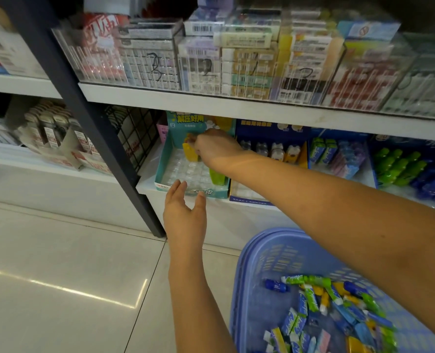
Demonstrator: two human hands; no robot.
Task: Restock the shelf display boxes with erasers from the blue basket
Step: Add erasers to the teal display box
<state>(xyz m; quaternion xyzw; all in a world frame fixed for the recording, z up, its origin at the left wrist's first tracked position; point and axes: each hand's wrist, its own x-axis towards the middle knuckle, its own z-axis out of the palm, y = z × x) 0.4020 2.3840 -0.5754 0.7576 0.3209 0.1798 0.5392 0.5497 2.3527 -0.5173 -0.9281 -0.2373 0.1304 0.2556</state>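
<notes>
Stationery shelves are filling the view above a pale tiled floor. On the lower shelf, the right hand [215, 146] is pinching a yellow eraser [189, 149], standing it upright at the back of the teal display box [161, 171]. Nearer the box's front lip, the left hand [184, 215] is hovering spread and empty. Behind both arms, the blue basket [257, 284] is holding more erasers; a green eraser [217, 176] is occupying the box's right edge.

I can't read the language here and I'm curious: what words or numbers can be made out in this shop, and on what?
"解压好用": on the back card of the teal display box.
"3": handwritten on a clear bin on the upper shelf.
"2": handwritten on the next clear bin.
"3": handwritten on a further clear bin.
Barcodes, packet labels and print on the basket's erasers: too blurred to read.
</notes>
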